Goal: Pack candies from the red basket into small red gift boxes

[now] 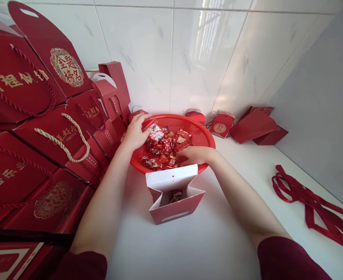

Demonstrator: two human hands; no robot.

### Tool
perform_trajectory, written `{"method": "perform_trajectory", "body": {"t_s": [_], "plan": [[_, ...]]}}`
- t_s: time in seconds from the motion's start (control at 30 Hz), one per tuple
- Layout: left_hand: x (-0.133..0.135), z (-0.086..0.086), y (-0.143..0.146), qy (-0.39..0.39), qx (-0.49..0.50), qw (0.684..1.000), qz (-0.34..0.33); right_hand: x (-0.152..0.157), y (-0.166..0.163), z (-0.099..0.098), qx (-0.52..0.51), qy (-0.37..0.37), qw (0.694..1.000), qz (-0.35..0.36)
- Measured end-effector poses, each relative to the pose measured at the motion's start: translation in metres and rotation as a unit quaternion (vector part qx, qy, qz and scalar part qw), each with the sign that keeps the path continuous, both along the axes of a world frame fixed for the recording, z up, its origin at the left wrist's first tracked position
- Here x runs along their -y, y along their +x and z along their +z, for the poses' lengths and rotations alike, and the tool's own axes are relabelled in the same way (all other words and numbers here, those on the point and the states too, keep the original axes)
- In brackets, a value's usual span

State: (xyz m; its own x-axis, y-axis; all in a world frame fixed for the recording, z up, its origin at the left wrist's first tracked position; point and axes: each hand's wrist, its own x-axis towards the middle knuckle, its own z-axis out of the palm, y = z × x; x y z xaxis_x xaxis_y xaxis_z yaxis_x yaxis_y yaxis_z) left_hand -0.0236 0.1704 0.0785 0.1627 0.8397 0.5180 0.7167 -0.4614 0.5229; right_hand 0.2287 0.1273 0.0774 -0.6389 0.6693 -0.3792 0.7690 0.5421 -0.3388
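A red plastic basket [208, 140] with perforated sides holds many small wrapped candies [167, 146], mostly red. My left hand [136, 131] is at the basket's left rim, thumb and fingers closed on a white-and-red candy packet [156, 133]. Inside the right side of the basket, my right hand [195, 154] has its fingers curled down among the candies; its fingertips are partly hidden, so what they hold is unclear. In front of the basket stands an open red paper box [177, 208] with a white inside. One dark wrapped candy [175, 196] shows at its bottom.
Stacked red gift boxes [43, 128] with rope handles crowd the left side. Behind the basket, small red boxes [221, 125] stand by the tiled wall [206, 58]. A folded red bag [257, 126] lies at the back right, and dark red ribbons [308, 198] lie on the white table [148, 252].
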Motion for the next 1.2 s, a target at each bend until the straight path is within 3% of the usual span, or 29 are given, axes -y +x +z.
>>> {"method": "perform_trajectory", "body": {"t_s": [0.07,0.17,0.27,0.37,0.5,0.67,0.93,1.2], "plan": [[0.004,0.004,0.002,-0.063,-0.122,0.988,0.072,0.001,0.002,0.005,-0.049,-0.062,0.995,0.054],[0.009,0.008,0.006,-0.229,-0.289,0.923,0.114,0.001,0.004,0.010,-0.081,-0.123,0.986,0.078],[0.011,0.008,0.010,-0.343,-0.348,0.872,0.023,0.000,0.004,0.009,-0.082,-0.134,0.985,0.071],[0.012,0.006,0.011,-0.406,-0.367,0.835,-0.057,0.000,0.005,0.009,-0.075,-0.155,0.983,0.070],[0.013,0.004,0.007,-0.438,-0.379,0.811,-0.083,-0.003,0.008,0.009,-0.108,-0.184,0.972,0.103],[0.012,0.002,0.005,-0.451,-0.383,0.801,-0.095,-0.010,0.017,0.003,-0.254,-0.212,0.932,0.145],[0.016,0.007,0.007,-0.467,-0.377,0.788,-0.137,-0.013,0.021,-0.006,-0.454,-0.301,0.838,-0.035],[0.018,0.005,0.009,-0.464,-0.382,0.790,-0.123,-0.017,0.020,-0.010,-0.510,-0.262,0.807,-0.138]]}}
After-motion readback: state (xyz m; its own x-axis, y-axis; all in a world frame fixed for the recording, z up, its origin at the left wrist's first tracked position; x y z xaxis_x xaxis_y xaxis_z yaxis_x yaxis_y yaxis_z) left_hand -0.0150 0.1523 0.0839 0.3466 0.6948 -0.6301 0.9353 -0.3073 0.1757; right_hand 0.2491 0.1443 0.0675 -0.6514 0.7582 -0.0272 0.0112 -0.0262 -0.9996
